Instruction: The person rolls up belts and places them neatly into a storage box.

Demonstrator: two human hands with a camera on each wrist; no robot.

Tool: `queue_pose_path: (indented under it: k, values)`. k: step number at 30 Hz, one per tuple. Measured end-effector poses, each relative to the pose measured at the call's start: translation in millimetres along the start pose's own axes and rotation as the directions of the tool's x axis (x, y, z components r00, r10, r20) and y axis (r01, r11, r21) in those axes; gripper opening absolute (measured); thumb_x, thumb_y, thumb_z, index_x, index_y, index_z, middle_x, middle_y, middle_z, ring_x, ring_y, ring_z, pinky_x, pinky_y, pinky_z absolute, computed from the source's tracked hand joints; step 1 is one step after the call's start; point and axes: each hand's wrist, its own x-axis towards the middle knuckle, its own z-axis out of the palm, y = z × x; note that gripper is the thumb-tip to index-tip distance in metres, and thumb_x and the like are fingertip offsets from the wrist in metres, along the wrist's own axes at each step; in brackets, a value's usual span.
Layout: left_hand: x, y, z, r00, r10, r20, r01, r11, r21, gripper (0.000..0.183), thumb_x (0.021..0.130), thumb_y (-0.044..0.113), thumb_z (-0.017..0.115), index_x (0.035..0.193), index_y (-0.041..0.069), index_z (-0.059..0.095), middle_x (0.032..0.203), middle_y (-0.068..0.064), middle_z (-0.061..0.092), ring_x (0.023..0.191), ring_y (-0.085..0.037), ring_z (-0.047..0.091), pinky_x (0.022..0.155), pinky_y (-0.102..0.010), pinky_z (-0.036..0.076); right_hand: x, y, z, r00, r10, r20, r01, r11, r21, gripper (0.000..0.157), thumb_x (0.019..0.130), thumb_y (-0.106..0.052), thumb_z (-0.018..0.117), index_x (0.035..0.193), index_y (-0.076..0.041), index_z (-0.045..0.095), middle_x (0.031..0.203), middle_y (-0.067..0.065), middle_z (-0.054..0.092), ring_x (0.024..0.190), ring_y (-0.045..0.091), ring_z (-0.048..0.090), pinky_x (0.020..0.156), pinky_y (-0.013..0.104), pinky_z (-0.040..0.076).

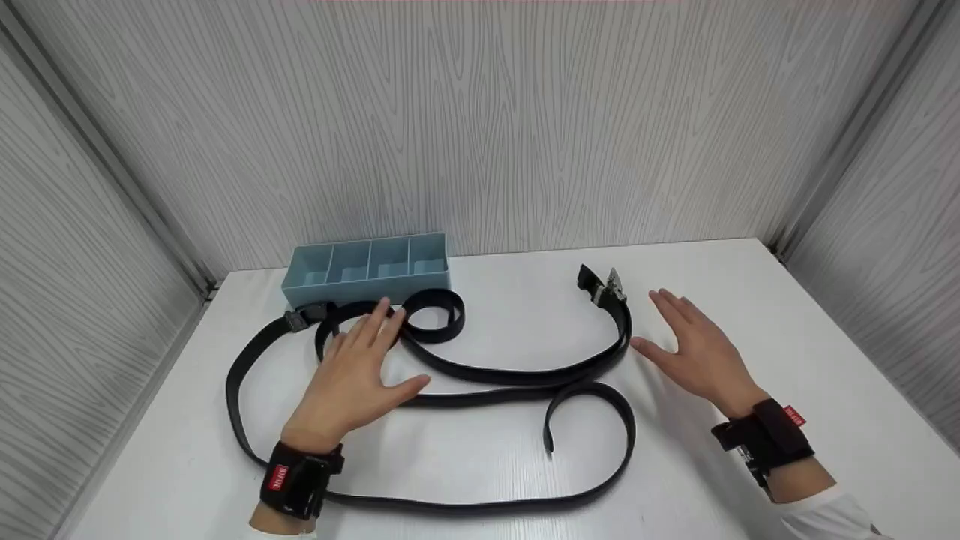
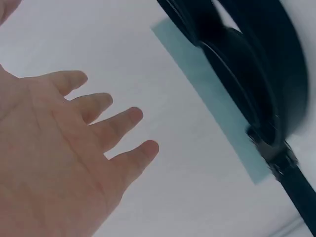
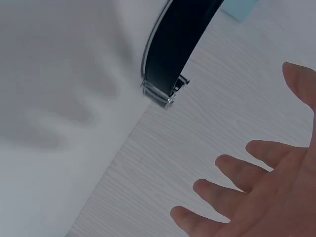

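Black belts lie loosely looped on the white table. One strap (image 1: 450, 508) runs along the front and curls at the right; at its far left is a metal buckle (image 1: 297, 320). Another strap (image 1: 517, 375) crosses the middle, with a small coil (image 1: 459, 330) at one end and a silver buckle (image 1: 615, 286) at the right. My left hand (image 1: 352, 379), fingers spread, hovers over the left loops and hides part of them. To the right of the silver buckle, my right hand (image 1: 701, 356) is held with fingers extended. Neither hand holds anything.
Behind the coil stands a blue tray (image 1: 367, 291) with several compartments, near the back wall (image 1: 525, 127). Grey wood-patterned panels (image 1: 885, 247) enclose the table on the sides. White table surface (image 1: 750, 285) shows around the right hand.
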Motion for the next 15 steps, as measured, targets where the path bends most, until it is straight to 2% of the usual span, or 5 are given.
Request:
queue_pose_path:
  k: [4,7,9,12,15]
  values:
    - [2.6,31.5,3.9,0.994,0.1,0.042,-0.099,0.995,-0.026,0.095,0.091,0.064,0.067,0.165,0.016,0.03,0.172,-0.004,0.02,0.152,-0.033,0.033,0.12,-0.062,0.024,-5.9,-15.5,9.3,0.999,-0.023,0.022,0.023,1.0,0.014,0.075,0.101,-0.053,0.061,0.158,-0.007,0.042,0.16,0.022,0.041,0.145,0.046,0.039,0.11,0.065,0.037]
    - [4.4,55.4,10.8,0.978,0.199,0.053,-0.197,0.979,-0.051,0.086,0.092,0.056,0.071,0.161,0.015,0.039,0.169,-0.004,0.032,0.145,-0.031,0.045,0.117,-0.059,0.033,-10.5,-26.1,16.1,0.998,-0.05,0.049,0.049,0.999,0.023,0.065,0.101,-0.049,0.065,0.15,-0.008,0.053,0.152,0.019,0.052,0.136,0.043,0.051,0.102,0.064,0.045]
    - [5.7,70.8,17.4,0.96,0.277,0.044,-0.275,0.961,-0.043,0.077,0.092,0.049,0.074,0.155,0.014,0.048,0.163,-0.005,0.042,0.137,-0.031,0.054,0.111,-0.056,0.042,-12.6,-31.4,21.2,0.995,-0.069,0.069,0.067,0.997,0.028,0.056,0.099,-0.044,0.069,0.143,-0.01,0.06,0.145,0.016,0.059,0.127,0.04,0.059,0.095,0.06,0.05]
    - [8.6,93.8,29.1,0.921,0.386,0.041,-0.387,0.922,0.002,0.06,0.091,0.039,0.077,0.143,0.013,0.062,0.151,-0.005,0.057,0.123,-0.028,0.065,0.101,-0.048,0.051,-14.4,-38.1,28.5,0.991,-0.098,0.094,0.096,0.995,0.03,0.047,0.097,-0.038,0.073,0.136,-0.011,0.066,0.134,0.01,0.066,0.113,0.034,0.067,0.086,0.053,0.054]
    - [13.2,115.5,41.5,0.887,0.452,0.098,-0.459,0.886,0.064,0.043,0.091,0.033,0.079,0.131,0.018,0.071,0.137,0.001,0.066,0.113,-0.021,0.069,0.091,-0.04,0.055,-15.0,-42.5,35.5,0.986,-0.123,0.114,0.121,0.992,0.022,0.041,0.095,-0.031,0.076,0.131,-0.013,0.069,0.124,0.006,0.069,0.102,0.027,0.068,0.078,0.046,0.054]
